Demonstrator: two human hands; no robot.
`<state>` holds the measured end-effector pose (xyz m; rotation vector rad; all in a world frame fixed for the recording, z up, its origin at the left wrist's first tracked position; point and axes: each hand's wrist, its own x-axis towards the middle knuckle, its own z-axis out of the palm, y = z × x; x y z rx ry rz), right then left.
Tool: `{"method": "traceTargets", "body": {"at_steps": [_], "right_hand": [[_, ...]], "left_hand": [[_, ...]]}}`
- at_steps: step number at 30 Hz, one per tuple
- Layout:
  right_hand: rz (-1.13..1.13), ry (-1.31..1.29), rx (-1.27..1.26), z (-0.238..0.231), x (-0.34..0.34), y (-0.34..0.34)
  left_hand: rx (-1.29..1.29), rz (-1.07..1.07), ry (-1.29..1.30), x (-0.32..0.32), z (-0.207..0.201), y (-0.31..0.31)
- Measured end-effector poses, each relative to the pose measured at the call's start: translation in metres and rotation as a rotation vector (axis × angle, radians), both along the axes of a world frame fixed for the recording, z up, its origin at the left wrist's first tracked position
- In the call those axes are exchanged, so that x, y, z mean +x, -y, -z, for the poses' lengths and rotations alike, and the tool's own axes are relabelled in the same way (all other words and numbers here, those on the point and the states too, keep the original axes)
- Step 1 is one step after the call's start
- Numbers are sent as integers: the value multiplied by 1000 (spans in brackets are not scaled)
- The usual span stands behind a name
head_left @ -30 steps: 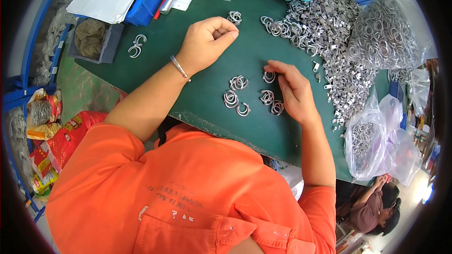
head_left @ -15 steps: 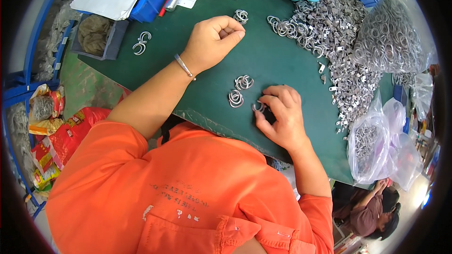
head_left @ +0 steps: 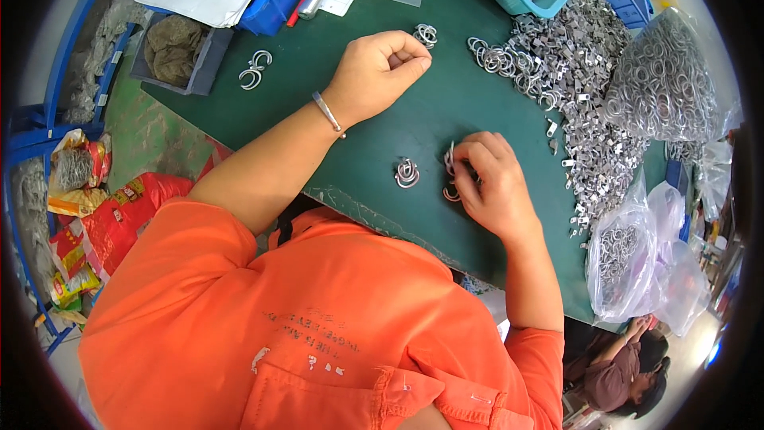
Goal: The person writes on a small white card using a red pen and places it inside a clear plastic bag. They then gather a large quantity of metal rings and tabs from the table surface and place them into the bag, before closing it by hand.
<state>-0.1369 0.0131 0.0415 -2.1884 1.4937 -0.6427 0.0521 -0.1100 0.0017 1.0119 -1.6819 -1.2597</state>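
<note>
My right hand pinches metal rings between thumb and fingertips, held edge-on. Beneath its thumb another ring is partly hidden on the green table. A small cluster of interlinked silver rings lies just left of that hand. Farther up the table, my left hand, a metal bangle on its wrist, is closed with fingertips together. Whatever may be inside its fingers is hidden. Close beyond those fingertips sits one more ring cluster. Two open-looking rings lie to the left of my left forearm.
Loose rings edge a large heap of small metal clips on the right. Bags of rings and a teal basket surround it. A grey bin, blue tray and papers stand far left. Another person sits at lower right.
My right hand has picked up rings from the nearer pair of clusters; a single cluster is left there. My left hand keeps its pose. The whole view has shifted slightly.
</note>
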Motion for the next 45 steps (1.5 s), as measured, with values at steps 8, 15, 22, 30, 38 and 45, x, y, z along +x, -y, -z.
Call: {"method": "traceTargets", "body": {"at_steps": [8,15,22,30,38,45], "right_hand": [[-193,-32,-76,-5,38,4],[-127,-60,217,-15,-6,-3],[63,-142,-220,-3,-6,59],[135,-390,-467,17,-11,88],[161,44,47,2,-1,32],[238,137,21,-2,-15,26]], "left_hand": [[58,-9,-117,2,6,7],[-126,-223,39,6,2,6],[-523,61,405,-20,-5,15],[-304,247,184,-10,-15,-22],[392,125,5,-1,-16,-21],[385,196,42,0,-14,-25]]}}
